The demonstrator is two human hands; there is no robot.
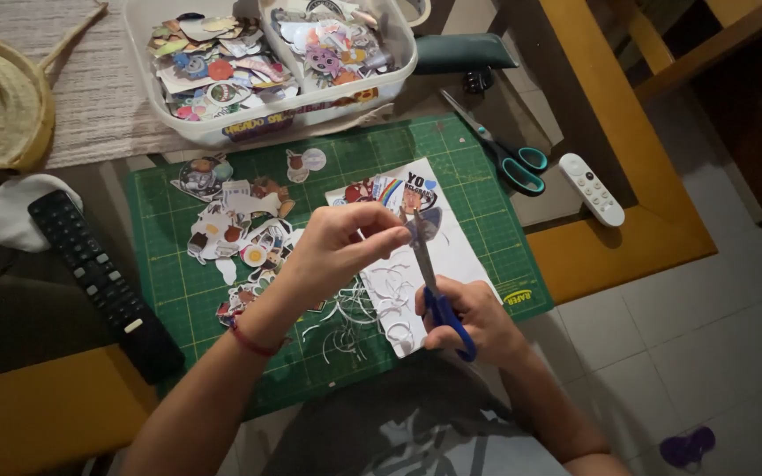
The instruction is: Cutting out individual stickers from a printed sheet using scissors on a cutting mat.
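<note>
Blue scissors (434, 286) in right hand (469, 319), blades up-away; left hand (341, 242) fingers pinching sticker (422, 220).

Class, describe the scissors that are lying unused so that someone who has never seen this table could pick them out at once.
Start at the green cutting mat in the middle of the table. Just off its upper right corner, between the mat and a white remote, lie the teal-handled scissors, blades pointing up-left. Unlike the blue-handled scissors in the person's right hand, nobody is touching them.
</note>
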